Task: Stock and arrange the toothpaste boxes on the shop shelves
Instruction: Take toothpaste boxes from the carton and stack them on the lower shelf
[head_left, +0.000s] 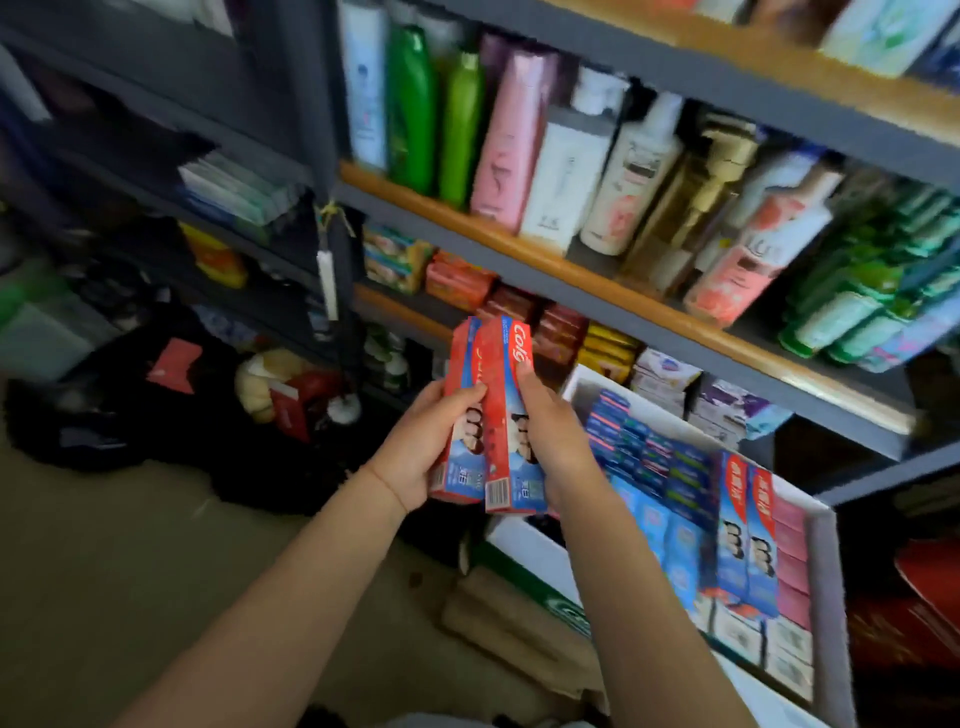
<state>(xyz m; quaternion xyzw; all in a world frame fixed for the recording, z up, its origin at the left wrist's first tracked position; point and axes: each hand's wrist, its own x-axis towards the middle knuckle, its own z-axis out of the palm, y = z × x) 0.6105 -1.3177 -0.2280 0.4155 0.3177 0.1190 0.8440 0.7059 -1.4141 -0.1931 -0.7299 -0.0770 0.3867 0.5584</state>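
Two red and blue toothpaste boxes stand upright side by side in front of me. My left hand (423, 447) grips the left toothpaste box (460, 415) from its left side. My right hand (553, 431) grips the right toothpaste box (506, 410), fingers curled over its front. A white carton (826, 566) at the lower right holds several more toothpaste boxes, blue ones lying flat and two red and blue boxes (748, 535) standing near its right side. Pink packs line its right wall.
Grey shelves with wooden edges (571, 265) rise ahead, carrying shampoo bottles (514, 135) above and soap packs (457, 278) below. Green packs (872, 291) crowd the right end. Dark bags and clutter (171, 395) lie on the floor at the left. Flattened cardboard (514, 618) lies by the carton.
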